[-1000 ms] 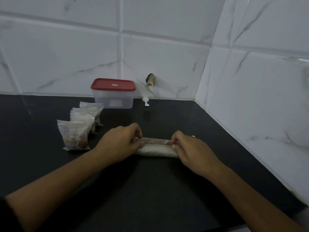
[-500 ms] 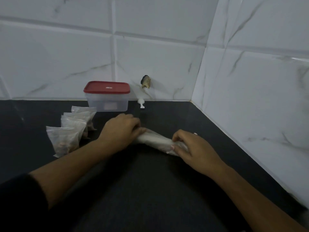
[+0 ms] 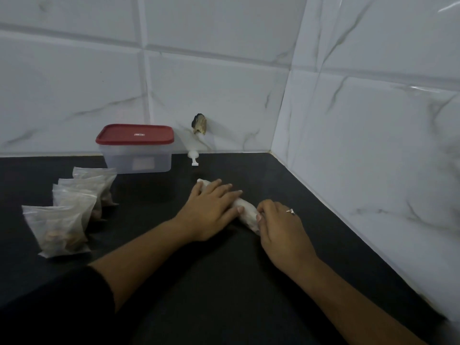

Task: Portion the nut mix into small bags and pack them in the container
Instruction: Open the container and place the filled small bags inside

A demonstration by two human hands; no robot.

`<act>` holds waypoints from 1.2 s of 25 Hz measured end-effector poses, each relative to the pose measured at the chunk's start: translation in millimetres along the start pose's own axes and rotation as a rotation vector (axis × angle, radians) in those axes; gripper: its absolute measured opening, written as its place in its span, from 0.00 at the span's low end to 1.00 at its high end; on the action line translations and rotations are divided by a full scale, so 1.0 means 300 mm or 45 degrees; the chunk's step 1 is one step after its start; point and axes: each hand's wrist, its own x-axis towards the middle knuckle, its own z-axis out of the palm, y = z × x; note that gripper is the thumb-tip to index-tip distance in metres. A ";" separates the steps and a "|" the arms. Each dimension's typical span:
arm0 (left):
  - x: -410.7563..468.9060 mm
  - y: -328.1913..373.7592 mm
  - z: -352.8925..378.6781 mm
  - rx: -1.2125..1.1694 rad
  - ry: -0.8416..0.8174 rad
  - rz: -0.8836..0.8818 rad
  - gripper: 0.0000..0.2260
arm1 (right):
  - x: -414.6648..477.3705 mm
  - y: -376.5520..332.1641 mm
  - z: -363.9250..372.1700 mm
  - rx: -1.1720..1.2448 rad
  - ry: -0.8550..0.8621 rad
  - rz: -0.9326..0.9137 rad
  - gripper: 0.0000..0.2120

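Head view, pale rolled bag (image 3: 246, 209) lying slantwise, left hand (image 3: 211, 207) flat on it, right hand (image 3: 281, 227) pinching its near end.

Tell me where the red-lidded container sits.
In the head view the red-lidded container stands back left on the black counter, against the tiled wall, just behind the row of filled bags.

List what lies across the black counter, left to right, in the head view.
Nearest small clear plastic bag of nuts → clear plastic container with red lid → left hand, flat on the rolled white plastic bag → right hand, pinching its end.
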 end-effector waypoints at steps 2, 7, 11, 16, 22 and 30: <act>0.036 -0.046 -0.012 -0.046 -0.086 -0.072 0.31 | 0.003 0.006 0.010 -0.042 -0.113 0.024 0.17; 0.074 -0.103 -0.008 -0.148 -0.211 -0.113 0.30 | 0.009 -0.008 0.000 -0.144 -0.424 0.089 0.45; 0.089 -0.093 -0.067 -0.132 -0.311 -0.144 0.33 | 0.040 -0.020 -0.043 -0.102 -0.558 0.132 0.46; 0.067 -0.147 -0.304 -0.072 0.066 -0.115 0.36 | 0.268 -0.118 -0.068 0.082 -0.407 0.001 0.42; -0.008 -0.553 -0.474 -0.060 0.178 -0.722 0.34 | 0.596 -0.399 0.055 0.722 -0.398 -0.138 0.32; -0.079 -0.726 -0.465 -0.775 0.212 -0.911 0.28 | 0.802 -0.487 0.261 0.777 -0.357 -0.145 0.27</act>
